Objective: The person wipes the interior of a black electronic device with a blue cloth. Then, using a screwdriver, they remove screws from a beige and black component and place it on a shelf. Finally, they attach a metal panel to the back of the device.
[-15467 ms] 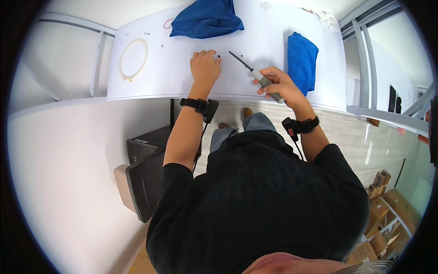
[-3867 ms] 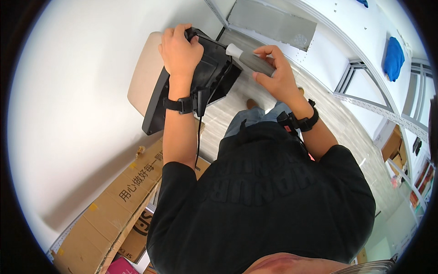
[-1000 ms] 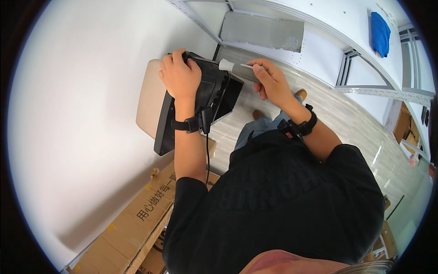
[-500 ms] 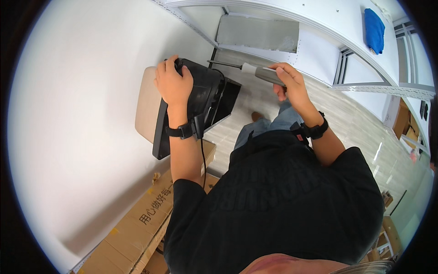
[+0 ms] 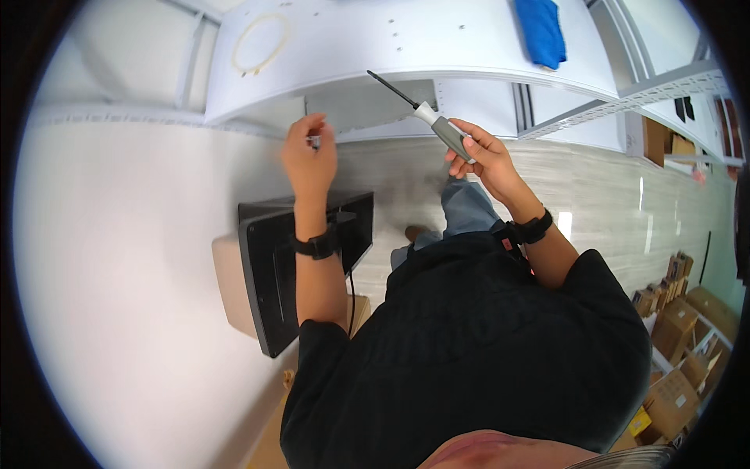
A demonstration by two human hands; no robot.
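We see the right hand (image 5: pixel 488 160) wrapped around the grey handle of a screwdriver (image 5: pixel 451 139), its dark shaft angled up-left and the tip showing against the front edge of the white table (image 5: pixel 344 51). We have the left hand (image 5: pixel 308 160) motion-blurred, fingers curled in, a small pale bit showing at the fingers, but we can't tell whether it's gripped; the hand is above the black boxy unit (image 5: pixel 269 277) by the wall. On the table we note a pale hoop (image 5: pixel 288 31), scattered small bits (image 5: pixel 395 34) and a blue cloth (image 5: pixel 541 33).
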